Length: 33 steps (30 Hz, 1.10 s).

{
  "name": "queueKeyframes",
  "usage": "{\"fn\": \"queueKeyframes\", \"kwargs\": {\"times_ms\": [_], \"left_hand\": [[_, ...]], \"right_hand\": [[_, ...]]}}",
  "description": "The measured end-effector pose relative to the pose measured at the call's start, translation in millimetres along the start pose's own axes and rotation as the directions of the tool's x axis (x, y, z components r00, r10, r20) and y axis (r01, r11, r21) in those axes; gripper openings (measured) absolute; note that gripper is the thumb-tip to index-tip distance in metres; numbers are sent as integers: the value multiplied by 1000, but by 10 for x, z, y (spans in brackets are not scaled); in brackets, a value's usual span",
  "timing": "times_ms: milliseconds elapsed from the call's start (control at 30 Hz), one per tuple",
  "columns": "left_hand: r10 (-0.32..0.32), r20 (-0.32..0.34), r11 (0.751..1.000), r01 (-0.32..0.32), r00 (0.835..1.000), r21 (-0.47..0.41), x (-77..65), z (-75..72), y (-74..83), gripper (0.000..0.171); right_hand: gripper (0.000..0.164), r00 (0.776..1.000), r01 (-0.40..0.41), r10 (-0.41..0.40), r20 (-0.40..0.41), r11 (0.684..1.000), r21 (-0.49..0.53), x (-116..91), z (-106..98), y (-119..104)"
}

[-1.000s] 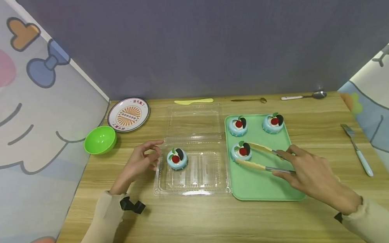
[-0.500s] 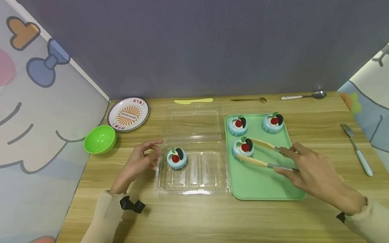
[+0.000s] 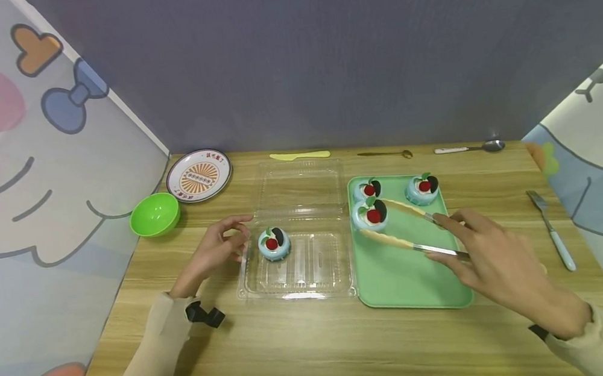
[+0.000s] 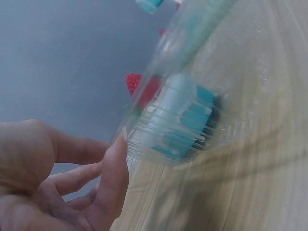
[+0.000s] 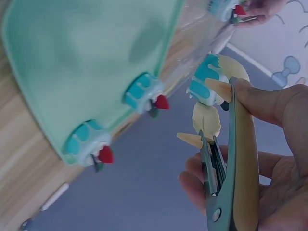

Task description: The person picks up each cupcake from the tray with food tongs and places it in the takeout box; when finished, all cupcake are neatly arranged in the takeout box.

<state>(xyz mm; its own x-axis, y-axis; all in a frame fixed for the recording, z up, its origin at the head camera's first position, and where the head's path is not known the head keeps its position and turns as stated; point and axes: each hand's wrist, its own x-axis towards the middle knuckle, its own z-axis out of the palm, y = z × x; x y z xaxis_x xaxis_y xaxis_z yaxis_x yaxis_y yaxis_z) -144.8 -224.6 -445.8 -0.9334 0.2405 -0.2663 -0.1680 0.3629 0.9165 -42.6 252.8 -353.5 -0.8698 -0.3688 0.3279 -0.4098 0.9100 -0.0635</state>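
1. One green tray (image 3: 408, 274) is the landmark. Two cakes rest at its far edge, the far-left cake (image 3: 367, 191) and the far-right cake (image 3: 420, 190); give both a wide berth so the tongs knock neither.
2. Clear container (image 3: 320, 271), just left of the tray, lid folded back. It looks light and likely to slide if bumped, so steady it. The boxed cake (image 3: 274, 245) sits in its far-left part.
3. Hands are apart. The left hand (image 3: 222, 244), well left of the tray, has relaxed fingers at the container's left side; whether they press, I cannot tell. Light contact should do. The right hand (image 3: 497, 266), right of the tray, is clamped on the tongs.
4. Tongs (image 3: 394, 242) reach across the tray from its right side. Squeeze evenly with thumb and fingers, the two tips level; the rounded sides could slip under a lopsided pinch.
5. Held cake (image 3: 367, 221), between the tong tips, appears raised over the tray's left edge, close to the far-left cake. Lift clear of that neighbour, travel slowly and hold the topping upright.
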Motion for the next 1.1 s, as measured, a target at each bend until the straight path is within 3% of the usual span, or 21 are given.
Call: {"fn": "queueKeyframes", "kwargs": {"times_ms": [200, 467, 700, 1100], "left_hand": [[1, 0, 1000, -1, 1000, 5, 2, -18, 15, 44], [-3, 1, 1000, 3, 1000, -26, 9, -14, 10, 45], [8, -1, 1000, -8, 1000, -29, -18, 17, -4, 44], [19, -8, 999, -19, 1000, -37, -25, 39, 12, 43]], "right_hand": [[62, 994, 109, -109, 10, 994, -8, 161, -25, -182], [59, 959, 269, -274, 67, 960, 74, 360, 152, -472], [60, 925, 336, -351, 145, 935, 115, 482, 332, -658], [58, 892, 395, -425, 155, 898, 191, 654, 592, -785]]}}
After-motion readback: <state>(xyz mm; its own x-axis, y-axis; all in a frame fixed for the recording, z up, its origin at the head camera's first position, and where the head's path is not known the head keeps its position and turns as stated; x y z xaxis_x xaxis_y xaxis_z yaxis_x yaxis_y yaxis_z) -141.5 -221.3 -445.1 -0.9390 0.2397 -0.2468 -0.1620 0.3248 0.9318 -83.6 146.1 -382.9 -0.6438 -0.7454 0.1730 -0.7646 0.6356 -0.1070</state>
